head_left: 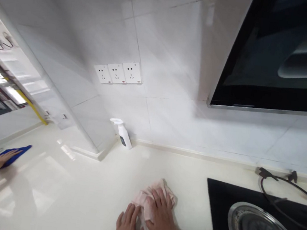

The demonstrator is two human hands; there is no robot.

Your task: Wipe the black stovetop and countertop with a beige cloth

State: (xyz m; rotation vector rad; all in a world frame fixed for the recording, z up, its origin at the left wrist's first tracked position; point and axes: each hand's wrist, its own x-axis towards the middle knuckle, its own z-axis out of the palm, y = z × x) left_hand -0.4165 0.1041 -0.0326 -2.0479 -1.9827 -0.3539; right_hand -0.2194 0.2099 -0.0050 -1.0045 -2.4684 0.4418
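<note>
Spray bottle (124, 135) by wall (166, 120), cooktop (220, 207) right of pink cloth (158, 187)

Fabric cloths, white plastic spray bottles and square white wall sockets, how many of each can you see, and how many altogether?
Fabric cloths: 2 (crumpled pale pink cloth, dark blue cloth)
White plastic spray bottle: 1
Square white wall sockets: 3
Total: 6

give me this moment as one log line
right hand: on pale pink cloth; left hand: at cloth's left edge; spray bottle: by wall; black stove: right of cloth; co-worker's hand: on blue cloth
</note>
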